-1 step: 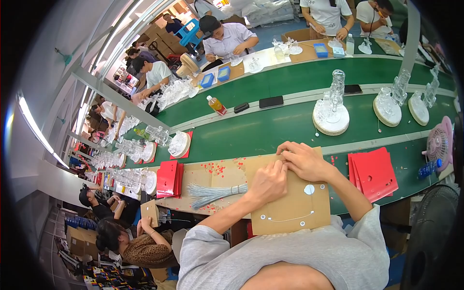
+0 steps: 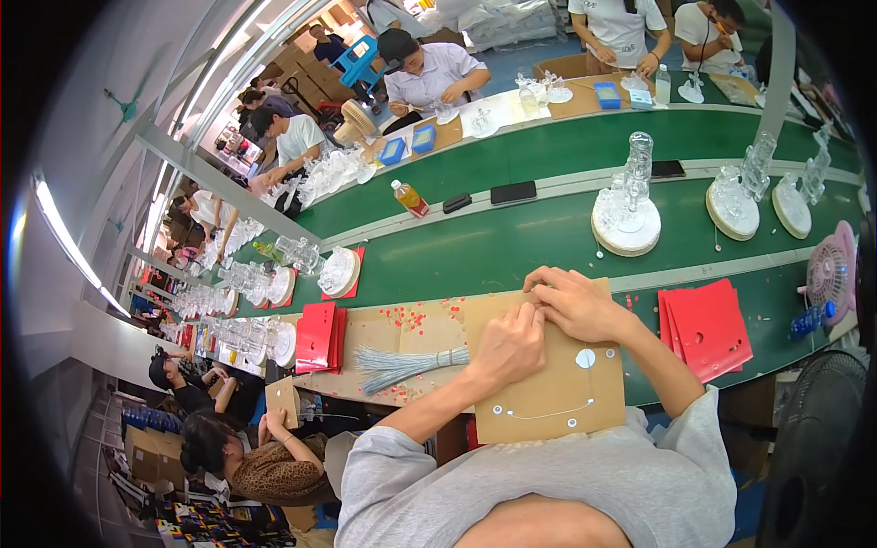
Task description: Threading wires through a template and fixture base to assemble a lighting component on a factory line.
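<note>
A tan cardboard-coloured board [image 2: 548,402] is tilted from the table edge against my grey shirt. It has a round hole, small round white pieces near its corners and a thin white wire strung along its near part. On its far half my left hand [image 2: 510,347] is closed, the fingertips pinched together. My right hand [image 2: 580,309] meets it there with bent, closed fingers, partly over the far edge. Whatever lies between the fingertips is hidden. Left of the board, beside my left forearm, lies a tied bundle of thin grey-white wires [image 2: 402,363].
Red sheets are stacked at left [image 2: 317,338] and right [image 2: 703,329]. Clear figures on round bases, one a tall clear figure [image 2: 637,173], stand on the green conveyor [image 2: 493,247]. A pink fan [image 2: 831,269] is at far right. Co-workers sit across and to the left.
</note>
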The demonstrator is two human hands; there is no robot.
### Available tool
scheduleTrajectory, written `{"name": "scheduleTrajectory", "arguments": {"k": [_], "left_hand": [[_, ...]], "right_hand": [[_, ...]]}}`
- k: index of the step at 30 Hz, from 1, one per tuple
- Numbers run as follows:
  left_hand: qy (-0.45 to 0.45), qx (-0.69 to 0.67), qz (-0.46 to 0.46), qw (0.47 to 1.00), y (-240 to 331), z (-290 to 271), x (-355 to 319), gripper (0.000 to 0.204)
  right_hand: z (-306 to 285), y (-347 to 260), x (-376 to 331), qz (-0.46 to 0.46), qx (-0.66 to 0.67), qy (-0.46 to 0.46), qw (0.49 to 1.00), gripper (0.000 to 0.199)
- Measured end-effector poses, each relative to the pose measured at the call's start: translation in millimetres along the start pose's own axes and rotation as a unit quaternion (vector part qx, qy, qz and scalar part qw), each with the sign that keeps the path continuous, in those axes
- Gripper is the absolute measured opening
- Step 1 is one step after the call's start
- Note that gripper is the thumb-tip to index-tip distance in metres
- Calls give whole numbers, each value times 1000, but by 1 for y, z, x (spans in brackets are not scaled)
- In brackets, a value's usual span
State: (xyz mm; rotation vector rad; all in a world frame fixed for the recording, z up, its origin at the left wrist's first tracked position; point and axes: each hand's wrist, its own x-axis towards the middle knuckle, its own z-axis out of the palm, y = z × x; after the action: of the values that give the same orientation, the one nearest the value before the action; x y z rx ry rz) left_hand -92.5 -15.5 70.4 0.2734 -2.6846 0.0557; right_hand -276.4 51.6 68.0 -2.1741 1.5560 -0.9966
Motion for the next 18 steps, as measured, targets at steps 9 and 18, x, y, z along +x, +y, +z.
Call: {"name": "scheduleTrajectory", "arguments": {"k": [9,18], "left_hand": [[-8,44,-104,994,29,15,8,21],[-17,43,-105,993,33,15,8,21]], "right_hand": [[-19,23,30,-90,86,-133,983,12],[-31,24,26,9,137,-175,975,15]]}}
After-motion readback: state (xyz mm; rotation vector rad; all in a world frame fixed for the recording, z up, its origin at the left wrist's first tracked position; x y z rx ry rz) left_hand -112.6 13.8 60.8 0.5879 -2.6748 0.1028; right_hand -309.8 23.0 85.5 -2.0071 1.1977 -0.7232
